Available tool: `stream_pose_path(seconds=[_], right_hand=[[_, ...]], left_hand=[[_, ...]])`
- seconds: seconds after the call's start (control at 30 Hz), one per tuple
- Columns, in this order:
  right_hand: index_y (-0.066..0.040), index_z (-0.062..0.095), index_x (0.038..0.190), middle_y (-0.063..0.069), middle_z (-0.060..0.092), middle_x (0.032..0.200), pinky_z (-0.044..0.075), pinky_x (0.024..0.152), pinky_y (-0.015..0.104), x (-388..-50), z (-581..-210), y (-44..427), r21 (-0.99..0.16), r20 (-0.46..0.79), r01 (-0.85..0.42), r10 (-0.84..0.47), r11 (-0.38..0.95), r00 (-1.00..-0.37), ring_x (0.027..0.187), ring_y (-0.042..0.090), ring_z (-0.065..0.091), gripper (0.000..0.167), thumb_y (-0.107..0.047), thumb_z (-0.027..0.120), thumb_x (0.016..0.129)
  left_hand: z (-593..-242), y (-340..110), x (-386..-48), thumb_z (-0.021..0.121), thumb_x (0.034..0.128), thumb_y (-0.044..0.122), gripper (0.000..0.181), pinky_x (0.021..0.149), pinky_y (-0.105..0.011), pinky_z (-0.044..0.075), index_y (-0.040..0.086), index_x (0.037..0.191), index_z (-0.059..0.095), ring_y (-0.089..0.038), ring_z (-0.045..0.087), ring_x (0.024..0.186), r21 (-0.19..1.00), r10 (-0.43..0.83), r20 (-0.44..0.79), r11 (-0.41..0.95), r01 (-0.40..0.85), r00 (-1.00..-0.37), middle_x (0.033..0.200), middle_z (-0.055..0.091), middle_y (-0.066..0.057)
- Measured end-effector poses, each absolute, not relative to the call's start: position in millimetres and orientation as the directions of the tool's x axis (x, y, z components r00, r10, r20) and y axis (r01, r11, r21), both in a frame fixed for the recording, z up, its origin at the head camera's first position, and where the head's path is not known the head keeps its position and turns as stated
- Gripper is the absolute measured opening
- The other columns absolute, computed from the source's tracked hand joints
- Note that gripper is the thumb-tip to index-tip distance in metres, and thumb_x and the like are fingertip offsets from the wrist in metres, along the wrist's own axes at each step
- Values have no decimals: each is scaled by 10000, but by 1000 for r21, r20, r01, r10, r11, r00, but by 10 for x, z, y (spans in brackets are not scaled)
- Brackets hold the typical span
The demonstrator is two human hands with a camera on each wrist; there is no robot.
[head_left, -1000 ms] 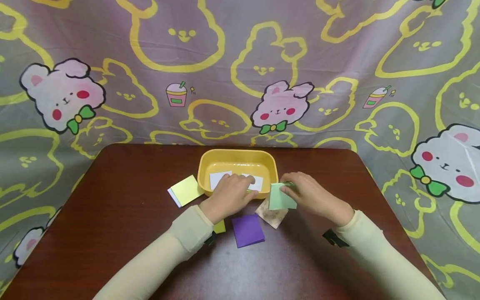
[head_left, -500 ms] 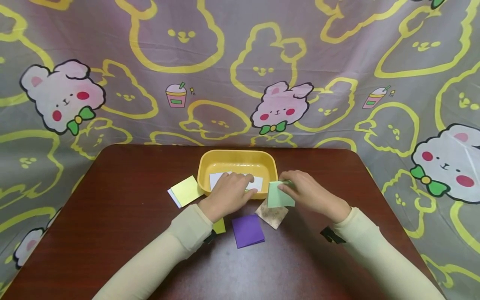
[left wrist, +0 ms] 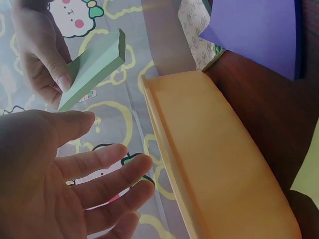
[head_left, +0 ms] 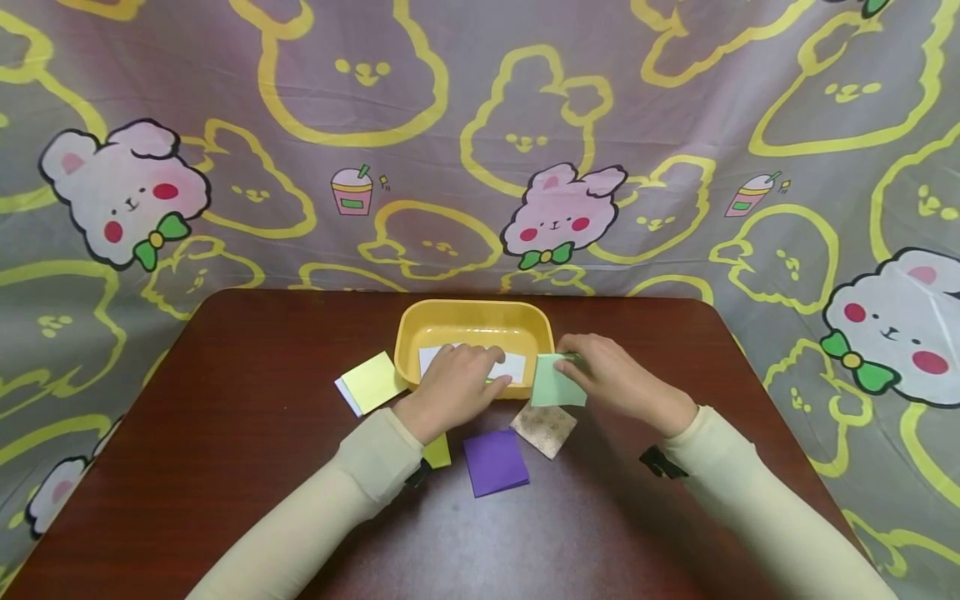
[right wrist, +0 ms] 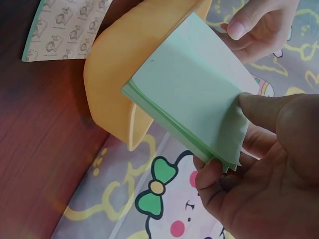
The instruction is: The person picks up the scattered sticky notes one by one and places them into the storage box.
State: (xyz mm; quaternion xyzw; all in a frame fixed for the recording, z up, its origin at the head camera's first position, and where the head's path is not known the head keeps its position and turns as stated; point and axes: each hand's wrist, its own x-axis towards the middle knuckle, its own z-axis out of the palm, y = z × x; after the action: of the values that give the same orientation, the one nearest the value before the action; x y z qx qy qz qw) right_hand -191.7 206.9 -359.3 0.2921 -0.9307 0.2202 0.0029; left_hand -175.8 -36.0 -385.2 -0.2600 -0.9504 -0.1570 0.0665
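My right hand [head_left: 618, 379] pinches a pale green sticky note pad [head_left: 555, 383] between thumb and fingers, at the near right corner of a yellow plastic tub [head_left: 474, 304]. Seen from the right wrist, the pad [right wrist: 184, 79] is tilted, with its sheet edges slightly fanned by the fingers. My left hand [head_left: 457, 383] hovers over the tub's near rim. In the left wrist view its fingers [left wrist: 112, 162] are spread and loosely bent, with nothing between them. White paper pieces [head_left: 512, 365] lie inside the tub, partly hidden behind the left hand.
A patterned beige pad [head_left: 545, 431] and a purple pad [head_left: 497, 462] lie in front of the tub. Another yellow pad [head_left: 438, 452] is partly covered by the left wrist. Left of the tub, a light yellow pad [head_left: 372, 382] lies over a white one. A printed curtain [head_left: 450, 167] hangs behind the table.
My right hand has moved slightly forward and left with the green pad, uncovering more of the patterned pad. The left hand stays almost where it was.
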Motion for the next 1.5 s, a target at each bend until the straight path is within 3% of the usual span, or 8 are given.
stream_pose_path(seconds=[0.77,1.5], right_hand=[[-48,676,1029,29,666,892,496,777,369,-1987,-3537,1951,-416,143,-548,-543,726,-827,825,180,563,100,-132,643,987],[-19,675,1030,68,689,910,516,785,392,-2108,-3486,1844,-425,166,-558,-545,712,-822,836,201,598,126,-132,634,991]], left_hand=[[-3811,-388,-1839,648,985,368,322,776,-454,519,105,1164,696,-290,713,846,242,463,245,822,516,-852,942,763,-65],[-3761,-396,-1884,638,995,357,325,843,-469,522,102,1190,687,-285,719,945,278,445,215,825,492,-869,1036,768,-69]])
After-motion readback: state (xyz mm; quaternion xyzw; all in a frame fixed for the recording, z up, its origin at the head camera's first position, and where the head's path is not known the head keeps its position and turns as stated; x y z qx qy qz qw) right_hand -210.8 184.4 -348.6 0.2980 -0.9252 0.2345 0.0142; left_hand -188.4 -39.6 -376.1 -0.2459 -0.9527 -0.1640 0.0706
